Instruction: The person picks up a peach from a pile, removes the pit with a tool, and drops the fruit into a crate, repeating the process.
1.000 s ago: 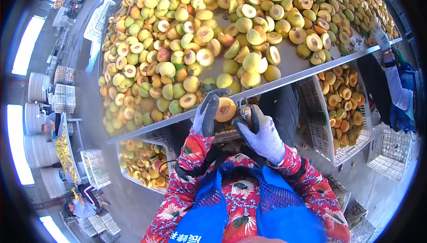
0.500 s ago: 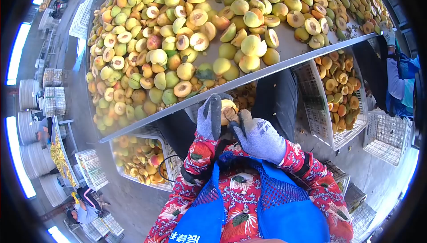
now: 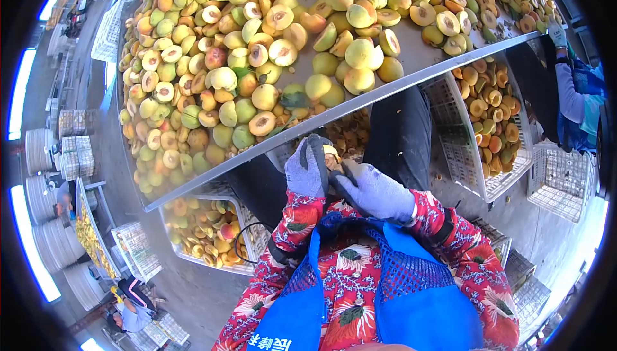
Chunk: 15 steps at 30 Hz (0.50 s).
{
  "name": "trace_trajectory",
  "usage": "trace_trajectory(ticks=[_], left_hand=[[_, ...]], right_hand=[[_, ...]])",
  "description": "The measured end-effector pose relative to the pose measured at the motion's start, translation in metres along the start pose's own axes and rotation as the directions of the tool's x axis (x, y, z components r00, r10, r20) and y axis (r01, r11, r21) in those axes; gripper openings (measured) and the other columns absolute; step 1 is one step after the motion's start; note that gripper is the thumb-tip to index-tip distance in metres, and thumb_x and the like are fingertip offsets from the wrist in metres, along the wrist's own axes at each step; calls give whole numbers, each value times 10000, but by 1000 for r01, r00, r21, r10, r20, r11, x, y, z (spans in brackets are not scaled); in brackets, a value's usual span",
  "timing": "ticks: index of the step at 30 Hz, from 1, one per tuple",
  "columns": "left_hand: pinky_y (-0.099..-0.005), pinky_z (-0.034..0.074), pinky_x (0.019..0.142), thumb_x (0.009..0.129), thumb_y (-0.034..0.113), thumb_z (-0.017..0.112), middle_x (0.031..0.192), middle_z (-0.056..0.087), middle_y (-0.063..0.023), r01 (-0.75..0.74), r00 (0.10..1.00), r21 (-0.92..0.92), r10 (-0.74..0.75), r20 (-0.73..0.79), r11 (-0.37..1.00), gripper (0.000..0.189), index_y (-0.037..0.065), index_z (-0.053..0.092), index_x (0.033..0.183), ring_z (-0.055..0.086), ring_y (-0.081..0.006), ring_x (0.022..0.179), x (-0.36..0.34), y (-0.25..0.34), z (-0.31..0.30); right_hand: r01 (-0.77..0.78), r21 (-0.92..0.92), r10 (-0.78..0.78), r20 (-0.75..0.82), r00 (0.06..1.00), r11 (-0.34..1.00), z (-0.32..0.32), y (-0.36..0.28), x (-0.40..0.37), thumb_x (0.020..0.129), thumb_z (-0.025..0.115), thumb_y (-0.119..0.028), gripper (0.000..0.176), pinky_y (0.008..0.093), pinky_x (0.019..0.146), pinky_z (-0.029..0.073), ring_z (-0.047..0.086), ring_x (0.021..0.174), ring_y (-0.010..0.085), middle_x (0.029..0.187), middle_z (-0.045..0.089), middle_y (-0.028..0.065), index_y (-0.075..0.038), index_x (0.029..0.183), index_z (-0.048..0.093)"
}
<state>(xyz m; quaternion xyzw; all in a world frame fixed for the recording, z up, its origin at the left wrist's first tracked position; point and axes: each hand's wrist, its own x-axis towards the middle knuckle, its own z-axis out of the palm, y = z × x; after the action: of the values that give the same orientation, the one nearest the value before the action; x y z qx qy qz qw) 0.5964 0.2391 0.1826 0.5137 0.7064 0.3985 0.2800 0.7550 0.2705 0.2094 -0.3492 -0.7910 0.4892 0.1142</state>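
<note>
My left hand point(image 3: 307, 166), in a grey glove with dark fingertips, is closed around a peach half point(image 3: 330, 150) just below the table's edge. Pressed up against its cut side is my right hand point(image 3: 379, 190), gloved the same way, fingers closed. Something small and brown shows at the right fingertips; whether it is a pit or a tool, I cannot make out. Fingers hide much of the fruit. Whole and halved yellow peaches point(image 3: 283, 52) heap the table above my hands, some cut faces up. More fruit pieces point(image 3: 350, 134) lie below the edge, between my legs.
The metal table edge point(image 3: 347, 105) slants across in front of me. White crates with peach halves stand right point(image 3: 466, 136) and left point(image 3: 257, 238). Another white crate point(image 3: 561, 174) sits further right, near a co-worker's gloved hand point(image 3: 556, 32). Another person point(image 3: 134, 315) is at lower left.
My left hand has turned so its back covers more of the peach half. The right hand has drawn in closer to it, and the view has shifted slightly.
</note>
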Motion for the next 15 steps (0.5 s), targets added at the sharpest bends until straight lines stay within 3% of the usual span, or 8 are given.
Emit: trace_trajectory(ticks=[2,3,6,7,8,11,14,15], left_hand=[[-384,513,716,951,252,483,887,686,-145,184,981,-51,-187,-60,982,285,19,636,1012,669,-325,823,0,9,0],[-384,513,716,951,252,483,887,686,-145,182,981,-49,-184,-57,982,285,19,636,1012,669,-325,823,1,8,-1],[-403,512,713,949,276,484,879,687,-158,171,982,39,-173,78,985,297,32,647,991,663,-349,827,5,2,-3],[-410,511,714,950,292,484,864,686,-161,24,993,89,-34,116,996,307,37,654,974,662,-349,814,6,-4,-3],[-418,510,715,950,309,484,848,686,-165,-122,982,133,100,158,984,319,42,660,958,662,-350,801,6,-8,-2],[-413,513,715,954,312,479,837,688,-160,-36,995,94,26,98,995,327,44,667,937,664,-344,787,3,-8,2],[-406,514,711,964,312,461,830,689,-151,260,955,2,-257,150,966,339,45,668,930,669,-330,773,6,1,6],[-406,514,711,964,312,461,830,689,-151,259,955,5,-257,151,966,339,45,668,930,669,-330,773,4,4,9]], right_hand=[[-163,350,114,157,981,923,-15,-8,3,964,457,-189,212,438,559,458,591,622,374,725,603,192,11,942,522],[69,230,-77,25,997,971,-9,-2,7,964,466,-214,248,471,552,457,590,606,400,672,585,212,32,967,498],[-87,-94,95,87,992,992,-13,-4,-5,963,470,-237,292,505,544,450,589,601,429,622,561,237,54,992,465],[-129,-135,146,122,982,982,-20,-11,-3,958,471,-268,346,491,588,490,619,658,425,683,607,254,76,921,476],[-131,-139,148,121,982,982,-21,-11,-3,958,471,-268,346,491,588,490,619,658,425,683,607,254,76,921,476],[-135,-64,142,118,983,989,-7,3,-5,954,478,-267,338,500,592,487,611,672,440,707,604,265,69,928,487],[93,72,-80,-165,983,993,12,18,-5,973,468,-308,330,443,441,443,569,487,368,584,557,189,16,935,512],[-271,537,248,116,962,799,0,4,-6,984,447,-330,342,370,397,408,530,432,277,569,539,124,-5,912,527]])
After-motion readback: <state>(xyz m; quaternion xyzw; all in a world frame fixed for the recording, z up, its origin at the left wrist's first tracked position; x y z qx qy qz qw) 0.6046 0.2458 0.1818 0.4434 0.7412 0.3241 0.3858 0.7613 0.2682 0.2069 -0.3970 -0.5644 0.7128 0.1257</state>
